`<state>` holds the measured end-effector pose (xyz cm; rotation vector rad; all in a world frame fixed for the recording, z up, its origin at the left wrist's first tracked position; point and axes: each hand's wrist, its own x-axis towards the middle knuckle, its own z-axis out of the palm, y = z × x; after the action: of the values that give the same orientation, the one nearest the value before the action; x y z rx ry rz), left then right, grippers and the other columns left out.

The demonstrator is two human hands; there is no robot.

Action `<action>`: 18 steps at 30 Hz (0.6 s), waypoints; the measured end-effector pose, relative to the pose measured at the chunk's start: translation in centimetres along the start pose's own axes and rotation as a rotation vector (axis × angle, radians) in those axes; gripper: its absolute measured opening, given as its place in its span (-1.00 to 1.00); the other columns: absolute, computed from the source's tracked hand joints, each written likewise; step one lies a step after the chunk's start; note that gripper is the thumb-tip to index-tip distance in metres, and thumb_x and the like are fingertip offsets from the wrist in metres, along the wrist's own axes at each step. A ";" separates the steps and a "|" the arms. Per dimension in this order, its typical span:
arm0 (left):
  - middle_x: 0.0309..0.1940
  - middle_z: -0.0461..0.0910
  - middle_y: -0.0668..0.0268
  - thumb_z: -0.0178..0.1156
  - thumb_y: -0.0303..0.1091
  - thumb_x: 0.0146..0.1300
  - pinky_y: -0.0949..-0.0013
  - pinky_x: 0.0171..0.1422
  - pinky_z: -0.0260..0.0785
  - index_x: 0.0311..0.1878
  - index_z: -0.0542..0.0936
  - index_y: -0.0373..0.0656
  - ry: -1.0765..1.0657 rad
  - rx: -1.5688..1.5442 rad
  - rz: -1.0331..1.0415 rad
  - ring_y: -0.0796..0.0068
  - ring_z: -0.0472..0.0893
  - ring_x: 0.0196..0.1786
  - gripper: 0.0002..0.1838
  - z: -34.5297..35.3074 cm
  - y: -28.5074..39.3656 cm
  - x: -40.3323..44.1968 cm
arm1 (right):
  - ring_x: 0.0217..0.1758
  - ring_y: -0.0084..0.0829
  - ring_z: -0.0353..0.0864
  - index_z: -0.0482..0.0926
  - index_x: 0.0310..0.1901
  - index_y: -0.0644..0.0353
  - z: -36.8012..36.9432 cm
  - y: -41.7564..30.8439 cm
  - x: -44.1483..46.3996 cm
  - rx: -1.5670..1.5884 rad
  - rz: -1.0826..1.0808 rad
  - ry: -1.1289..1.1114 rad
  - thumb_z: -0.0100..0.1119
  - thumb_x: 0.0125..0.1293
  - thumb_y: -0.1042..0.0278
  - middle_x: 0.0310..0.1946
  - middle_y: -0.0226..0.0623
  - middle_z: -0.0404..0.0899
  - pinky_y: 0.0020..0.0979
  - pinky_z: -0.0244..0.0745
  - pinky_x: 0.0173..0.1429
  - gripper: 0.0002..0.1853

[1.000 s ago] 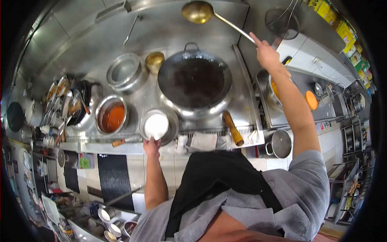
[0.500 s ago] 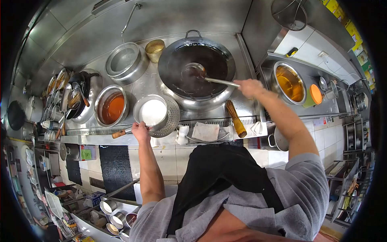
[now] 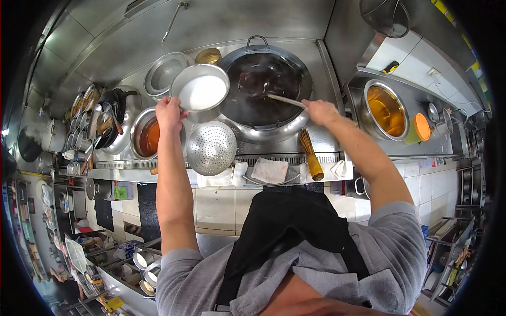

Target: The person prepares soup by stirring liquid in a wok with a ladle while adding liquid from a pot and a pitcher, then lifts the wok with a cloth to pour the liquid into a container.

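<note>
Left hand (image 3: 169,113): fingers gripping side of round silver metal bowl (image 3: 198,70), just beside round black metal wok (image 3: 261,49). Right hand (image 3: 321,112): fingers closed round long grey metal ladle handle (image 3: 287,101), length probably keeping hand off dark liquid (image 3: 243,108).

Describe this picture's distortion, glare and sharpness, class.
Head view: wide-angle distortion bows the scene inside a rounded black border; head view: bright glints mark the dark liquid; head view: the white contents of the pan look nearly textureless; head view: holes in the perforated strainer read fairly clearly.
</note>
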<state>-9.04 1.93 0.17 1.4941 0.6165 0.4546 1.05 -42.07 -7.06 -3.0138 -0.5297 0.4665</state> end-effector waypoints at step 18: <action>-0.68 0.40 0.36 0.17 -0.46 0.18 0.38 -0.68 0.20 -0.46 0.44 -0.20 0.029 0.275 0.132 0.45 0.49 -0.74 -0.86 11.6 1.8 7.5 | 0.17 -0.14 0.68 0.66 0.12 -0.04 -6.1 5.2 3.9 -0.052 -0.078 -0.024 -0.06 0.53 0.12 0.04 -0.12 0.71 -0.08 0.58 0.21 -0.67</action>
<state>4.26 -2.24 0.94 1.8002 0.6243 0.5089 8.05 -45.55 -2.83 -3.0271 -0.6685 0.4927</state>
